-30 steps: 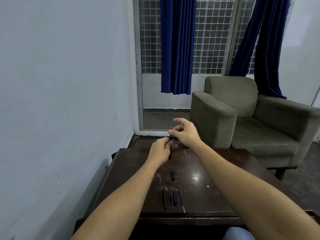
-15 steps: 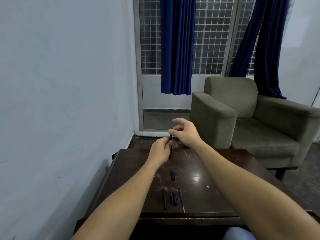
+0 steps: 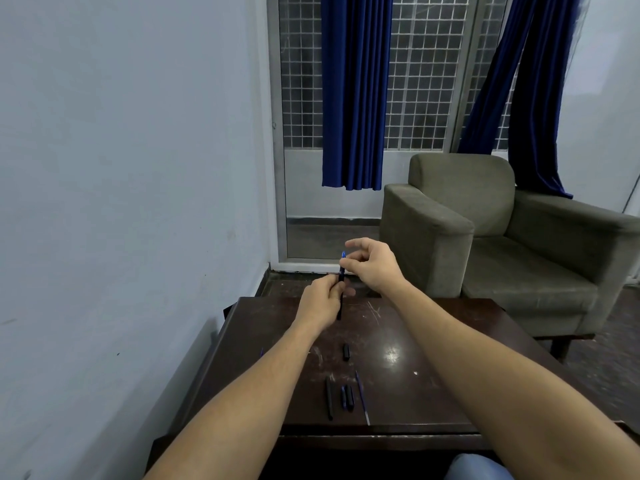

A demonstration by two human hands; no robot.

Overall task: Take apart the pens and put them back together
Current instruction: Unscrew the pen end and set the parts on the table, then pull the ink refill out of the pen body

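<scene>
- Head view: left hand (image 3: 320, 301) grips pen (image 3: 340, 296) upright above table (image 3: 433, 341).
- Right hand (image 3: 372, 266) pinches pen's blue upper end.
- Loose pen parts (image 3: 347, 398) lie on table nearer the person.

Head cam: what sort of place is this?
Probably a plain sitting room, home or office: an armchair, blue curtains over a grilled door, and a dark wooden table.
</scene>
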